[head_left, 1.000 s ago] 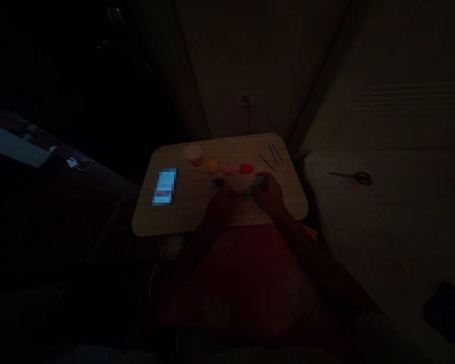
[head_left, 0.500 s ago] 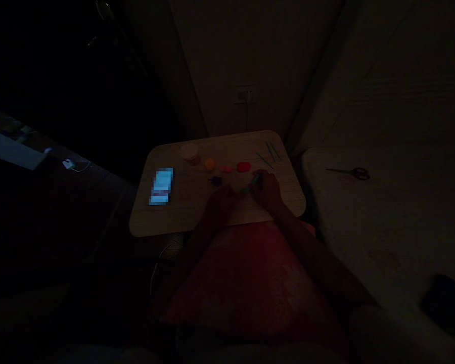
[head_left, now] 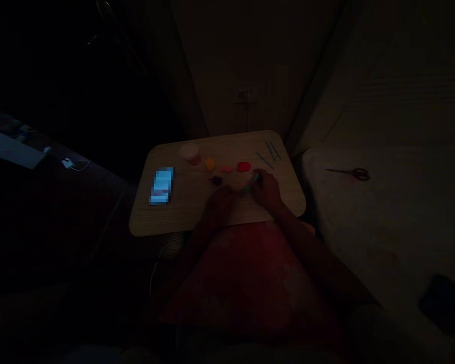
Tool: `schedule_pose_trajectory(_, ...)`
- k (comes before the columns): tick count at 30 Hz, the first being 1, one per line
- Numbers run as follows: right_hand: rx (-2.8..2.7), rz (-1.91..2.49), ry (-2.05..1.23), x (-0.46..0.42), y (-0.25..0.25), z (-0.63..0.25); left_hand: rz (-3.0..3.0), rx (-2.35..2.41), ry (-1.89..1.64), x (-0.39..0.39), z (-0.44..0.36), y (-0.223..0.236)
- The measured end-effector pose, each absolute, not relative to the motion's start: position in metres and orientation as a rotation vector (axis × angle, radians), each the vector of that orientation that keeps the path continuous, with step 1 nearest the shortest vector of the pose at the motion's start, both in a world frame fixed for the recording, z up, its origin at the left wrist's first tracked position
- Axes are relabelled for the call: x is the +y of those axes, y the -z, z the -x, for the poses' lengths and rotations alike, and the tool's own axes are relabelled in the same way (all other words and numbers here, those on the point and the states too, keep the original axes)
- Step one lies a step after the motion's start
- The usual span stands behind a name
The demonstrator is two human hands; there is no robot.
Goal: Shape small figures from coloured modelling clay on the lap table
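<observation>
In dim light, my right hand (head_left: pixel 266 191) is closed on a thin green strip (head_left: pixel 246 190) just above the small wooden table (head_left: pixel 182 212). My left hand (head_left: pixel 219 202) is beside the strip's lower end with its fingers curled together; what they pinch is too dark to make out. Beyond my hands lie small, clay-like lumps: a red one (head_left: pixel 243 167), a pink one (head_left: pixel 226 169), an orange one (head_left: pixel 210 164) and a dark purple one (head_left: pixel 216 180). Several thin green sticks (head_left: pixel 265 160) rest at the far right of the tabletop.
A lit phone (head_left: pixel 162 186) lies on the table's left side, and a lidded tub (head_left: pixel 190 153) stands at the back. Scissors (head_left: pixel 358 174) lie on a pale surface (head_left: pixel 364 217) to the right. A wall socket (head_left: pixel 244 94) is behind the table.
My hands stay almost in place, with only a slight shift of the fingers around the green strip. The light on the scene has changed a little.
</observation>
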State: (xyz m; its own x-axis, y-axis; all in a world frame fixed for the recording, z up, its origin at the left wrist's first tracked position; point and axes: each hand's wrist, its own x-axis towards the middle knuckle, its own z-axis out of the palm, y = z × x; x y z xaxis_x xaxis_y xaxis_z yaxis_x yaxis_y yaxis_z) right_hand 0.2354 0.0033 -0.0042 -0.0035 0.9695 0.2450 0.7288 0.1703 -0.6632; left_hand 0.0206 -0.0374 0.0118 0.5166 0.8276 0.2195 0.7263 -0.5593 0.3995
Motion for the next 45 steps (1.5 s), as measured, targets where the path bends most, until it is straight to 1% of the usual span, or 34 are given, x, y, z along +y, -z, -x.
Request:
schedule_pose_trajectory(5, -1.716, 1.706, -0.609, 0.011, 0.0, -0.233, -2.451, 1.316, -0.604, -0.037, -0.02, -0.011)
schedule_pose_trajectory(12, -1.776, 1.786, -0.453, 0.004, -0.006, -0.222, -2.481, 1.356, -0.562, -0.037, -0.02, -0.011)
schedule_pose_trajectory(23, -1.811, 1.723, -0.366, 0.003, 0.001, -0.219, -2.516, 1.374, -0.533, -0.036, -0.02, -0.01)
schedule_pose_trajectory(28, -1.803, 1.725, -0.379, 0.002, -0.001, -0.219, -2.535, 1.391, -0.488, -0.035, -0.021, -0.012)
schedule_pose_trajectory(33, -1.819, 1.703, -0.371, 0.002, -0.001, -0.219, -2.534, 1.387, -0.51, -0.035, -0.02, -0.011)
schedule_pose_trajectory(40, -1.799, 1.645, -0.444, 0.005, 0.004, -0.226, -2.522, 1.319, -0.553, -0.037, -0.02, -0.011)
schedule_pose_trajectory(45, -1.853, 1.651, -0.367, 0.003, 0.006, -0.226, -2.545, 1.32, -0.487, -0.035, -0.021, -0.011)
